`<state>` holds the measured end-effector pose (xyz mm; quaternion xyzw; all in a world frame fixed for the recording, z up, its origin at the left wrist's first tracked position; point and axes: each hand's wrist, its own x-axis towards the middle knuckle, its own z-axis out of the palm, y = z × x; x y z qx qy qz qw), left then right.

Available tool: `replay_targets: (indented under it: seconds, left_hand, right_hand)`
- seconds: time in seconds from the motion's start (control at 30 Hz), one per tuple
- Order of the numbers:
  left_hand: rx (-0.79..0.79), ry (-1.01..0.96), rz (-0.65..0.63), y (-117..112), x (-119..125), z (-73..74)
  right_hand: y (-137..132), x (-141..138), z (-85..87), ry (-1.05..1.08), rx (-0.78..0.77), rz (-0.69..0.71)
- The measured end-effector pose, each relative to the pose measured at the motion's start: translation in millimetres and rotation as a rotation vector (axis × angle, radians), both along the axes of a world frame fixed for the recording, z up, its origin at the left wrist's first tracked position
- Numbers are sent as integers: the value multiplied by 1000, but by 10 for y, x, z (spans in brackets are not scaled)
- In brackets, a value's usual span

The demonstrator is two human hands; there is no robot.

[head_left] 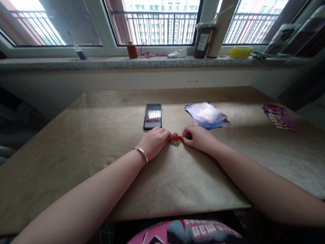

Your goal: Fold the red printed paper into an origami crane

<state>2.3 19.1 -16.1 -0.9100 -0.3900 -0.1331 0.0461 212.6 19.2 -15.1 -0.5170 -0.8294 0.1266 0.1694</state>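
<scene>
A small red, multicoloured piece of folded paper (175,139) lies on the table between my two hands. My left hand (156,140), with a silver bangle at the wrist, has its fingers together on the paper's left end. Thumb and forefinger of my right hand (195,137) are pinched at its right tip. The fingertips partly cover both ends of the paper. Just beyond my left hand lies a dark phone (152,117) with its screen lit. Past my right hand is a loose stack of blue and lilac printed sheets (207,114).
Red and pink printed strips (278,117) lie at the table's right. Behind the tan table (88,142) runs a stone windowsill (109,63) holding a red bottle (132,51), a dark lidded container (203,42) and a yellow sponge-like block (241,52).
</scene>
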Motion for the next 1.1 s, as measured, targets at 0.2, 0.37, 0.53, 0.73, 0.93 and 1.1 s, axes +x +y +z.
replay_targets:
  seconds: [0.2, 0.37, 0.53, 0.73, 0.93, 1.1]
  left_hand:
    - [-33, -2, 20, -17, 24, 28]
    - [-113, -124, 16, 16, -14, -12]
    - [-136, -193, 20, 33, -25, -41]
    - [-135, -226, -6, 15, -11, -30]
    - [-145, -290, 67, -11, 11, -31]
    - [-139, -256, -11, 1, -1, -43]
  right_hand:
    - [7, 42, 3, 15, -15, -9]
    - [15, 88, -10, 24, -20, -1]
    - [-11, 65, 1, 21, 51, 25]
    - [-48, -21, -3, 75, 41, 20]
    - [-35, -44, -30, 150, 54, 42]
    - [-68, -62, -2, 113, 90, 81]
